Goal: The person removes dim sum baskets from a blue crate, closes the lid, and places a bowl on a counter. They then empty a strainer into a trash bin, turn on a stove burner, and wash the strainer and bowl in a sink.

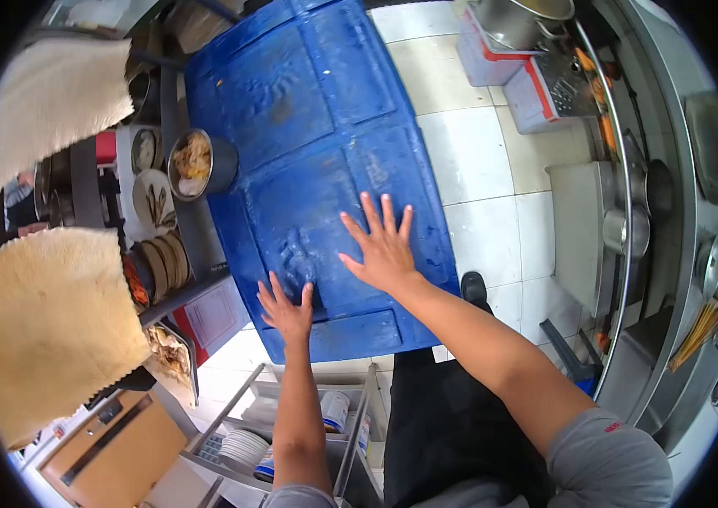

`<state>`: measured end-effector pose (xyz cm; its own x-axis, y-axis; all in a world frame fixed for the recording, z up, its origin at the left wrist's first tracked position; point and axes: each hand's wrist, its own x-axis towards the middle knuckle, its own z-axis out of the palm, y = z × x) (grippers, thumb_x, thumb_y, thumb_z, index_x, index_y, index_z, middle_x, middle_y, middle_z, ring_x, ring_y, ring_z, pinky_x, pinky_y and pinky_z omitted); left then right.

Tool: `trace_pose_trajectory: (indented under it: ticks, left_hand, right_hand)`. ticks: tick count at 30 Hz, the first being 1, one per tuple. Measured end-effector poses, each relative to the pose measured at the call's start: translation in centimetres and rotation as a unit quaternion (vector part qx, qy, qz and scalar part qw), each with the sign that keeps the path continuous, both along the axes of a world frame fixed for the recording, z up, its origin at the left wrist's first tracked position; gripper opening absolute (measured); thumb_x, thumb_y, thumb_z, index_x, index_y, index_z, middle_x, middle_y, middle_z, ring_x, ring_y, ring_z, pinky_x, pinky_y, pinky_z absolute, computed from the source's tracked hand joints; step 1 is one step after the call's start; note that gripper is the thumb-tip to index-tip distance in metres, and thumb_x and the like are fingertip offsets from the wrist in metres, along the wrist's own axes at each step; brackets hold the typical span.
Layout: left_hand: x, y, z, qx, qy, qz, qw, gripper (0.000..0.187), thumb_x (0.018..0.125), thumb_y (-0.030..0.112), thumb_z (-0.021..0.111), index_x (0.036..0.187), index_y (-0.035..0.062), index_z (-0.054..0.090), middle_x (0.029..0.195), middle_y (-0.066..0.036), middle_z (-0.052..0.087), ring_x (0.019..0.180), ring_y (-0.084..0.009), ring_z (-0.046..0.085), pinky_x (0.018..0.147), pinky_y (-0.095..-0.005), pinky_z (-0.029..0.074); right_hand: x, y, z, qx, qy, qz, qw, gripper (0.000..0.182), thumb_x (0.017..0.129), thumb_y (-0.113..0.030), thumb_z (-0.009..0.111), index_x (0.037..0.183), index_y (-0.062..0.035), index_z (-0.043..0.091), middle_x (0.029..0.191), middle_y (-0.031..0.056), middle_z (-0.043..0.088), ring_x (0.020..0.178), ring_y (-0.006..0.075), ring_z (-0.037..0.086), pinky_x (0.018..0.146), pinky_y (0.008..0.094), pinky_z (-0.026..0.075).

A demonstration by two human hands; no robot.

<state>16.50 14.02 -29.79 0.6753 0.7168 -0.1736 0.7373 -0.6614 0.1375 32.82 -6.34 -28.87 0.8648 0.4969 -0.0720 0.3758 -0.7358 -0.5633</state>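
Observation:
Both my hands hover over or rest against a large blue plastic lid or panel point(291, 169) with raised ribs and wet, scuffed patches. My left hand point(289, 315) lies near its lower left part, fingers spread. Further up and to the right is my right hand point(386, 252), palm down over the panel, its fingers stretched wide. Neither hand grips anything. At the panel's left edge stands a metal pot point(222, 165) with pale and yellowish food in it.
Tan cloths point(46, 322) hang at left, before a shelf with bowls. Below is a metal rack with stacked white plates point(243, 449) and cans. At right, a steel rail point(627, 212) runs along a counter, with a grater point(562, 85) on a bin and wooden skewers point(697, 334).

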Motion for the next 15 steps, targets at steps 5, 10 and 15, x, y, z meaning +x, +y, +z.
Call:
trace_pose_trajectory:
  ticks: [5,10,15]
  left_hand:
    - [1.9,1.8,-5.1,0.091,0.029,-0.019,0.995,0.077,0.09,0.058,0.058,0.157,0.0266,0.035,0.164,-0.021,0.018,0.15,-0.0483,0.015,0.11,-0.0773,0.014]
    - [2.2,2.4,-4.5,0.075,0.036,-0.028,0.996,0.078,0.09,0.06,0.057,0.156,0.0235,0.037,0.163,-0.024,0.02,0.149,-0.0502,0.015,0.109,-0.0784,0.015]
    - [2.5,2.8,-4.5,0.048,0.042,-0.021,0.998,0.08,0.088,0.062,0.058,0.156,0.0233,0.038,0.163,-0.025,0.018,0.149,-0.0525,0.013,0.108,-0.0805,0.012]
  right_hand:
    - [-0.7,4.9,-2.8,-0.09,-0.002,0.068,0.994,0.079,0.083,-0.064,0.064,0.152,-0.0305,0.044,0.166,0.0133,0.02,0.151,0.0445,0.015,0.11,0.0796,0.007]
    - [-0.9,6.0,-3.3,-0.123,-0.011,0.063,0.99,0.08,0.079,-0.065,0.068,0.15,-0.039,0.045,0.166,0.0122,0.018,0.151,0.0445,0.014,0.109,0.0807,0.003]
    - [-0.2,7.1,-4.2,-0.143,-0.002,0.063,0.988,0.08,0.077,-0.065,0.07,0.149,-0.0407,0.045,0.166,0.0129,0.019,0.151,0.0462,0.013,0.109,0.0807,0.003]
